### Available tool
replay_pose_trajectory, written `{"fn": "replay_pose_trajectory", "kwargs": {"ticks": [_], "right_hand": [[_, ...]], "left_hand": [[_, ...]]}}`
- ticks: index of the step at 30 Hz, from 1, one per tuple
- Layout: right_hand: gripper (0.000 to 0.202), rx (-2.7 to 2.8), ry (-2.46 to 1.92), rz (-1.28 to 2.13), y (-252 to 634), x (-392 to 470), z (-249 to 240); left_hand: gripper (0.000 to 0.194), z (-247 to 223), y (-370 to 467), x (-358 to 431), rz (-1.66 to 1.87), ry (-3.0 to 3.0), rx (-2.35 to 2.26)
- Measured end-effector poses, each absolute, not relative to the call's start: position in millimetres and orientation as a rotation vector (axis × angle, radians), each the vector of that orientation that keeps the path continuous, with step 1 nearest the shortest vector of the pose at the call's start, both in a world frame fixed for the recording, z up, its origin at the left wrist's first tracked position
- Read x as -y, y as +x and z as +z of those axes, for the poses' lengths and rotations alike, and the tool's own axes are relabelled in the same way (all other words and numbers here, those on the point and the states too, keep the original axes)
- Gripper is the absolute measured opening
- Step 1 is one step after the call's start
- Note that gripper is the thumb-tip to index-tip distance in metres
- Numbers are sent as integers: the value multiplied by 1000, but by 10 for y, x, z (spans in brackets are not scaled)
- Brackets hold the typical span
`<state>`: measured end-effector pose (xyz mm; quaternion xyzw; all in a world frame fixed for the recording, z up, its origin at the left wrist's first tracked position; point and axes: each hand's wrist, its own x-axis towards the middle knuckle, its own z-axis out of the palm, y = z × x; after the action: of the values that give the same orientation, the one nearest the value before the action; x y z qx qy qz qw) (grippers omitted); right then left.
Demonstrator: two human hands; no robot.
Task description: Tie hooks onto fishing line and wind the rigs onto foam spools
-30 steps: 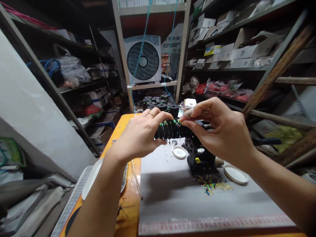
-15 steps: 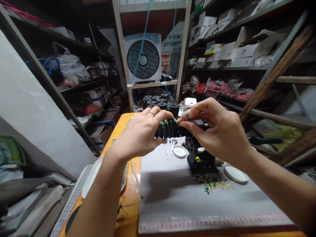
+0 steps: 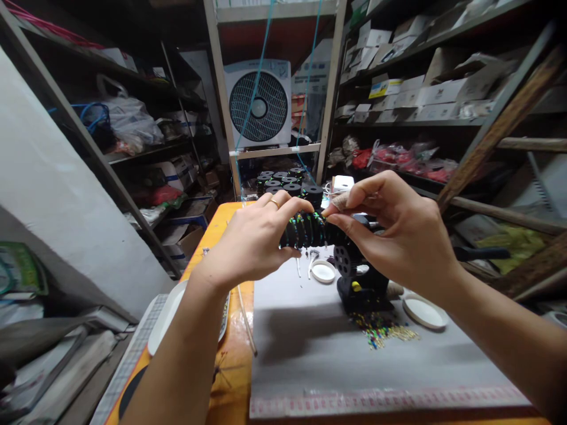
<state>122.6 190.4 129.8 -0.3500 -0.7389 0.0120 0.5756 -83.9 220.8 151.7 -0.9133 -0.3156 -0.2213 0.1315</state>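
A black cylinder (image 3: 305, 233) wound with strands of small green and blue beads is held up over the table. My left hand (image 3: 252, 239), with a ring on one finger, grips its left end between thumb and fingers. My right hand (image 3: 394, 230) is closed in a pinch at the cylinder's right side. One of its fingertips wears a beige wrap (image 3: 340, 202). Whatever lies in the pinch is too small to make out. Below stands a black stand (image 3: 363, 292) with a round holed disc (image 3: 342, 260), partly hidden by my right hand.
Loose coloured and gold beads (image 3: 385, 337) lie on the grey mat (image 3: 310, 360) before the stand. Two white dishes (image 3: 323, 271) (image 3: 425, 311) rest there too. Several black spools (image 3: 283, 180) stand behind. A thin stick (image 3: 246, 319) lies on the orange table (image 3: 237, 378).
My right hand has shifted slightly up and to the right, still pinched. The left hand keeps its hold on the cylinder. The whole view has moved slightly.
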Motion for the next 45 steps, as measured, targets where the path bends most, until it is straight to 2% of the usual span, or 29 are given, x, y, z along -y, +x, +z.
{"fn": "replay_pose_trajectory", "kwargs": {"ticks": [15,23,28,34,39,45], "right_hand": [[18,1880,-824,-204,1231,-1917,1238],[18,1917,-803,-194,1246,-1921,1235],[18,1948,-784,-410,1232,-1896,1222],[19,1964,-721,-523,1222,-1928,1191],[18,1960,-750,-520,1213,-1928,1215],[22,2061,-668,-615,1249,-1966,1200]], "left_hand": [[48,1461,-805,-2239,-636,-2537,883],[49,1469,-809,-2248,-619,-2556,915],[48,1461,-814,-2256,-661,-2564,896],[52,1448,-844,-2293,-808,-2646,947],[62,1461,-862,-2284,-791,-2668,971],[65,1461,-851,-2272,-788,-2660,982]]}}
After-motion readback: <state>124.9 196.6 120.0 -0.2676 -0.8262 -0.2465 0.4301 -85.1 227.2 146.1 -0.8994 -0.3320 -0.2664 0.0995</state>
